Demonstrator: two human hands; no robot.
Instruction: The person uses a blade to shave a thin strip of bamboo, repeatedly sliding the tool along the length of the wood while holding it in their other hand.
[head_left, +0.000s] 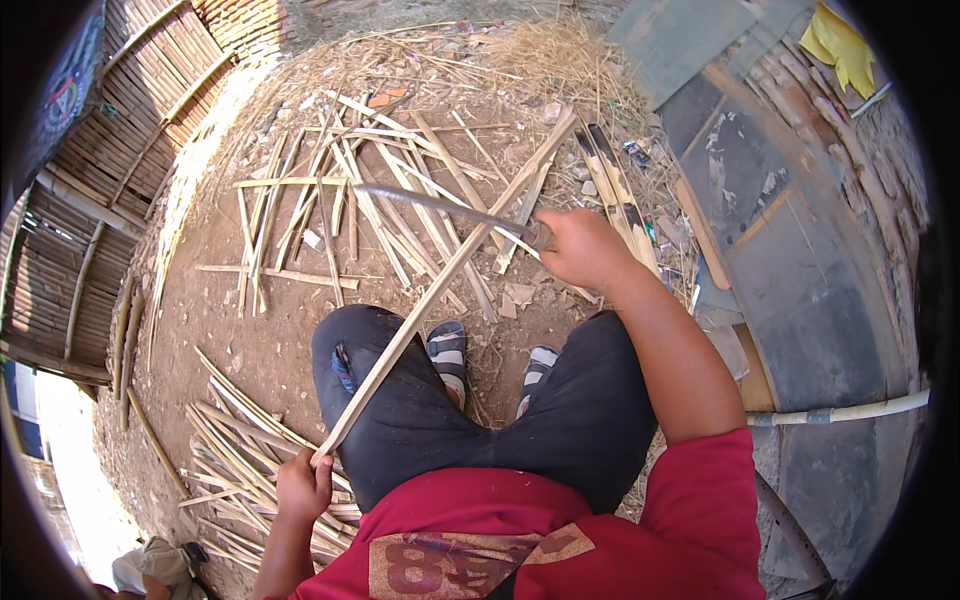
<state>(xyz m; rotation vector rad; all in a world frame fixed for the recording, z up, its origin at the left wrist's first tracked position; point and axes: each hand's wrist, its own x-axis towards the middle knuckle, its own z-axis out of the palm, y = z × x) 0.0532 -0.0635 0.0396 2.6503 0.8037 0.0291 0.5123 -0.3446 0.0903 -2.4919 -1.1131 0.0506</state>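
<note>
Low at the left, my left hand is closed around the near end of a long bamboo strip. The strip slants up across my left thigh toward the far right, its far end over the ground. My right hand grips a long knife with a slightly curved dark blade; the fingers hide its handle. Pointing left, the blade crosses the strip in its upper half. Whether its edge touches the strip, I cannot tell.
Split bamboo pieces lie scattered on the dirt ahead, and a pile of thin strips is by my left side. Dark boards and a pale pole lie to the right. A woven bamboo wall stands at the left.
</note>
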